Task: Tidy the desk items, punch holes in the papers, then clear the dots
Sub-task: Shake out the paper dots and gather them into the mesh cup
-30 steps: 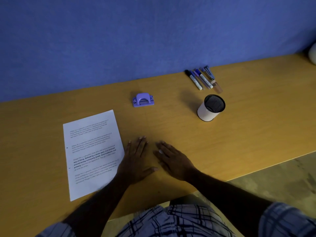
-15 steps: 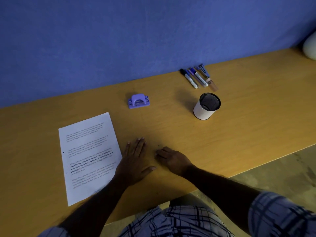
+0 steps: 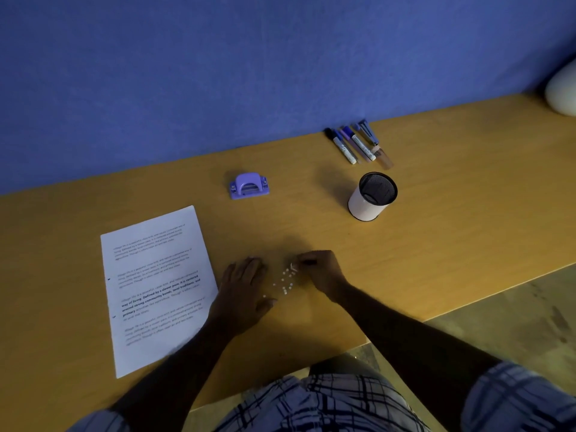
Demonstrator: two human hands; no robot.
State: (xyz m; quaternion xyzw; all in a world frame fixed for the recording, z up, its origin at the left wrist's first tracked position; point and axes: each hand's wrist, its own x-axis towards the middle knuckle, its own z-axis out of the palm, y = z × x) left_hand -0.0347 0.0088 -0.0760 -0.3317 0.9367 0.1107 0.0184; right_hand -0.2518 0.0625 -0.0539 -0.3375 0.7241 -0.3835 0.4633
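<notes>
**Q:** Where are the paper dots?
**A:** The paper dots (image 3: 284,283), small and white, lie scattered on the desk (image 3: 467,219) near its front edge, between your two hands.

**Q:** How is each hand set?
**A:** Your right hand (image 3: 319,271) sits at the right of the scatter. Its fingers are curled and the fingertips are drawn together on a white piece at the upper end of the scatter. Your left hand (image 3: 243,294) lies flat on the desk at the left of the dots, fingers extended and holding nothing.

**Q:** What lies beside the left hand?
**A:** The printed paper (image 3: 156,288) lies flat, and its right edge is just beside your left wrist.

**Q:** And farther back?
**A:** The purple hole punch (image 3: 249,186) stands beyond the sheet, well apart from both hands. To its right the pen cup (image 3: 361,205) stands upright, white outside with dark mesh inside. Behind the cup the markers (image 3: 355,145) lie side by side against the blue wall (image 3: 218,73). A pale rounded object (image 3: 564,88) shows at the far right edge; what it is you cannot tell.
</notes>
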